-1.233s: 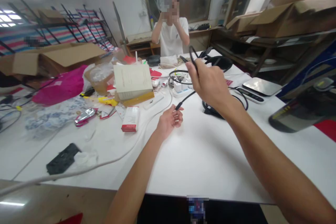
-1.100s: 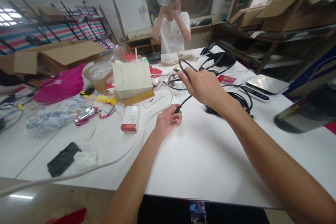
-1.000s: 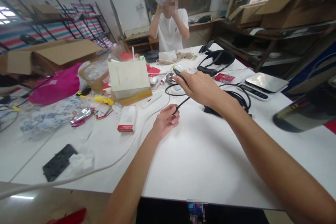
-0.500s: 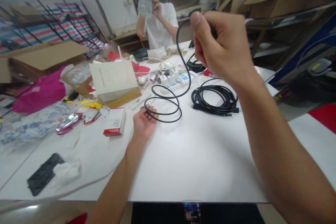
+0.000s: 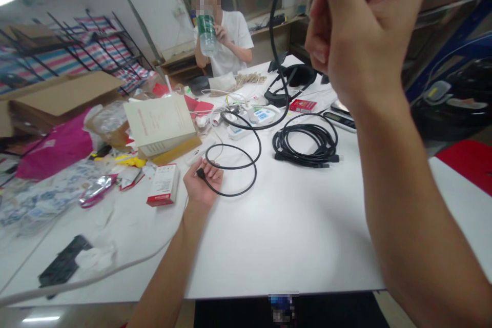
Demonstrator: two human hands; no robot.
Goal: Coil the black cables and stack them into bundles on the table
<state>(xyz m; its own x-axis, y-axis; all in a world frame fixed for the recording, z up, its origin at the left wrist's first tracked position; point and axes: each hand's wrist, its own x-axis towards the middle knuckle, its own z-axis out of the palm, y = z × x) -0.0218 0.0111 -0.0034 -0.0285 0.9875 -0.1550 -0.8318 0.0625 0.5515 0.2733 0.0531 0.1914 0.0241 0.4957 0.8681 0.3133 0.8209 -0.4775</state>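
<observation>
Above the table at upper right, my right hand (image 5: 365,25) is raised in a closed fist around a black cable (image 5: 273,25). From the fist the cable hangs down into loose loops towards the left. My left hand (image 5: 203,180) rests low over the white table, palm up, its fingers curled around the other end of the cable. A small black plug (image 5: 200,173) shows at that palm. Right of the loops lies a second, coiled black cable (image 5: 303,146), touched by neither hand. Near my left hand stands a white and red box (image 5: 163,184).
Across the table a person (image 5: 226,36) holds a plastic bottle (image 5: 207,36). A power strip (image 5: 261,114), a black headset (image 5: 294,79) and a small red box (image 5: 303,106) lie at the back. On the left are a cream box (image 5: 159,123), a pink bag (image 5: 57,146) and a black power strip (image 5: 65,261).
My right hand has risen up and to the right, drawing the cable higher. My left hand has shifted slightly left and the plug now shows. The person across has lowered the bottle.
</observation>
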